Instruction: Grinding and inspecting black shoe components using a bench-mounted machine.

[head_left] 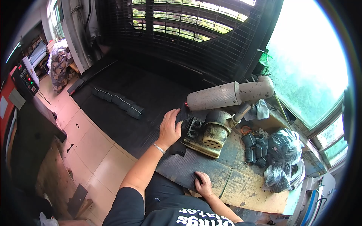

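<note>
My left hand (170, 130) is raised beside a stained bench machine (212, 133), its fingers closed around a dark, flat-looking piece (183, 113). That piece is at the end of the machine's grey cylindrical head (213, 96), close to a small red light. Whether the two touch, I cannot tell. Below the left wrist, a short black curved piece (178, 150) lies against the machine's base. My right hand (203, 185) rests at the near edge of the worktop with curled fingers. Something dark shows under its fingertips, too small to name.
A row of dark bundles (118, 102) lies on the black worktop (147, 81). To the right are more black rolls (256, 148) and plastic bags (284, 147) of dark pieces. A slatted grille (181, 41) stands behind. On the left is a red machine with a button panel (27, 79).
</note>
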A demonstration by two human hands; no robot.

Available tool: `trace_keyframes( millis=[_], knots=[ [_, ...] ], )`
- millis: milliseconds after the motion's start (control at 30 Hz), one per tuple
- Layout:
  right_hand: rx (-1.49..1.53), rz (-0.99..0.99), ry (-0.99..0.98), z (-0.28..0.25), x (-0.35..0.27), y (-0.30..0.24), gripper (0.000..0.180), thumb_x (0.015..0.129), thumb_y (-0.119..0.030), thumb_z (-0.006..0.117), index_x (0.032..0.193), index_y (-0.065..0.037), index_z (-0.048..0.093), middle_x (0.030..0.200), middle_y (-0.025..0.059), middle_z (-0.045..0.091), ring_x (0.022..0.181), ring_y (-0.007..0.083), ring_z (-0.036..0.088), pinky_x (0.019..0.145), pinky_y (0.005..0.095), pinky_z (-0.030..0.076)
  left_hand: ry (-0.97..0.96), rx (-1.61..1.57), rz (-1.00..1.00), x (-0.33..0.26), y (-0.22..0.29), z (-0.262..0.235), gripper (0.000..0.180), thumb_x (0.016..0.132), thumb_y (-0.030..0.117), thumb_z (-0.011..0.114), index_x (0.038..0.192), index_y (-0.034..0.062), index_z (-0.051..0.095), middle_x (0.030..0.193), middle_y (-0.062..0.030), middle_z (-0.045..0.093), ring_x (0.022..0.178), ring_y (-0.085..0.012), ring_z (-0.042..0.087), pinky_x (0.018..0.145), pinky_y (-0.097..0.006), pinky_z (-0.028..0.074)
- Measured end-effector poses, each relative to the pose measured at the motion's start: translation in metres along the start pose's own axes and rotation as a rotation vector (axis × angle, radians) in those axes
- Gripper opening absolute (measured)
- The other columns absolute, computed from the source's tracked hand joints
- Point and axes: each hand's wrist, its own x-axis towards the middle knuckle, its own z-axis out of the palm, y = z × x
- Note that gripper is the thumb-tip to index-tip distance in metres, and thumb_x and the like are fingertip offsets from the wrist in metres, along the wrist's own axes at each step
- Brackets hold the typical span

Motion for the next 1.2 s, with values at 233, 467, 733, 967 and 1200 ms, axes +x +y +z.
trace_keyframes(
  millis=[233, 467, 733, 967, 1200],
  knots=[
    [0.007, 0.023, 0.000, -0.001, -0.007, 0.000, 0.040, 0.082, -0.004, 0.066, 0.122, -0.004, 0.065, 0.118, 0.0180, 0.067, 0.112, 0.0370, 0.063, 0.098, 0.0421, 0.049, 0.041, -0.048, 0.015, -0.015, 0.008, -0.003, 0.050, 0.082, 0.000, 0.065, 0.131, -0.0027, 0.054, 0.126, -0.0226, 0.058, 0.115, -0.0416, 0.057, 0.100, -0.044, 0.048],
    [0.906, 0.511, -0.096, -0.013, 0.037, -0.010, 0.073, 0.096, -0.014, 0.067, 0.156, 0.001, 0.030, 0.148, 0.0168, 0.047, 0.139, 0.0238, 0.044, 0.111, 0.0366, 0.039, -0.148, -0.951, -0.673, -0.129, 0.042, 0.013, 0.037, 0.101, 0.009, 0.059, 0.136, -0.0018, 0.053, 0.125, -0.0057, 0.062, 0.112, -0.0126, 0.057, 0.097, -0.028, 0.046],
    [0.704, 0.506, -0.210, 0.007, 0.054, -0.041, 0.064, 0.087, -0.011, 0.073, 0.144, 0.004, 0.048, 0.132, 0.0145, 0.060, 0.120, 0.0204, 0.060, 0.100, 0.0333, 0.049, -0.149, -1.228, -1.020, -0.226, 0.061, 0.024, 0.032, 0.105, 0.012, 0.052, 0.135, -0.0013, 0.053, 0.124, -0.0065, 0.062, 0.113, -0.0122, 0.058, 0.101, -0.028, 0.045],
    [0.574, 0.429, -0.183, 0.024, 0.045, -0.049, 0.065, 0.084, -0.009, 0.074, 0.143, 0.004, 0.048, 0.132, 0.0140, 0.061, 0.122, 0.0205, 0.059, 0.099, 0.0331, 0.049, -0.055, -1.342, -1.092, -0.233, 0.064, 0.017, 0.035, 0.106, 0.013, 0.052, 0.138, 0.0010, 0.051, 0.127, -0.0037, 0.059, 0.115, -0.0105, 0.055, 0.101, -0.027, 0.044],
    [0.377, 0.266, -0.040, 0.023, 0.053, -0.057, 0.062, 0.080, -0.006, 0.075, 0.138, 0.001, 0.054, 0.129, 0.0138, 0.063, 0.118, 0.0204, 0.062, 0.089, 0.0320, 0.053, -0.183, -1.524, -1.159, -0.223, 0.051, 0.010, 0.040, 0.104, 0.011, 0.052, 0.142, 0.0007, 0.047, 0.134, -0.0069, 0.058, 0.123, -0.0164, 0.055, 0.108, -0.033, 0.043]
  ],
)
